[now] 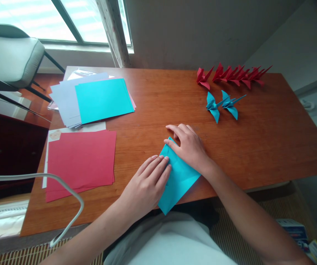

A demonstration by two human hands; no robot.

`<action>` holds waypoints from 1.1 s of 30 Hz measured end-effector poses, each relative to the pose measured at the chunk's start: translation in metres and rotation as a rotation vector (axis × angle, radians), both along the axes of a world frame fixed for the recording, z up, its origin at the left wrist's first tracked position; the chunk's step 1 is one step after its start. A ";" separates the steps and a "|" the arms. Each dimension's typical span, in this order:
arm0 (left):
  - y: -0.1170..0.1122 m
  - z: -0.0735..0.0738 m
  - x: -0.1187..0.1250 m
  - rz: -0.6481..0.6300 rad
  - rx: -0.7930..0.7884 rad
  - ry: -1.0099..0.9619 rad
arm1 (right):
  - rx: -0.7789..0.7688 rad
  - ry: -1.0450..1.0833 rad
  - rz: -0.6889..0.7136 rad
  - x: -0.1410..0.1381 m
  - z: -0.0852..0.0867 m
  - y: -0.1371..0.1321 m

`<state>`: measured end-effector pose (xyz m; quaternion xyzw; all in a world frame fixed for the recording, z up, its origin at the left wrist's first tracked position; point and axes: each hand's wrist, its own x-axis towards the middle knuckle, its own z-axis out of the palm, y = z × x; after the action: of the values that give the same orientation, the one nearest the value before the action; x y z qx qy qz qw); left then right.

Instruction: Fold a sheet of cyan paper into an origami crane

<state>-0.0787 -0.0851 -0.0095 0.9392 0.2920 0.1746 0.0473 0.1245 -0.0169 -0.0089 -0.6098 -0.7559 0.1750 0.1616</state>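
Note:
A blue sheet of paper (pixel 182 176), folded into a diamond-like shape with creases, lies at the table's front edge, its lower corner jutting over. My left hand (pixel 149 180) rests flat on the paper's left side, fingers stretched and lying side by side. My right hand (pixel 188 145) is at the upper corner, its thumb on the paper and its index finger stretched out beyond the corner, apart from the thumb. Parts of the paper's left side are hidden under my left fingers.
Two blue paper cranes (pixel 213 106) and a row of red paper cranes (pixel 240 75) stand at the back right. Blue sheets (pixel 104 101) over white ones lie back left, red sheets (pixel 81 160) nearer. A white cable-like arm (pixel 75 195) curves over the table's left front.

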 end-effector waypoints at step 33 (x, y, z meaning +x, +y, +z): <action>0.000 0.003 0.002 0.019 0.010 -0.001 | 0.037 0.057 -0.025 -0.002 -0.004 -0.001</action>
<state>-0.0769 -0.0853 -0.0069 0.9365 0.3001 0.1770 0.0411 0.1220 -0.0180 -0.0125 -0.6110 -0.7464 0.1763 0.1964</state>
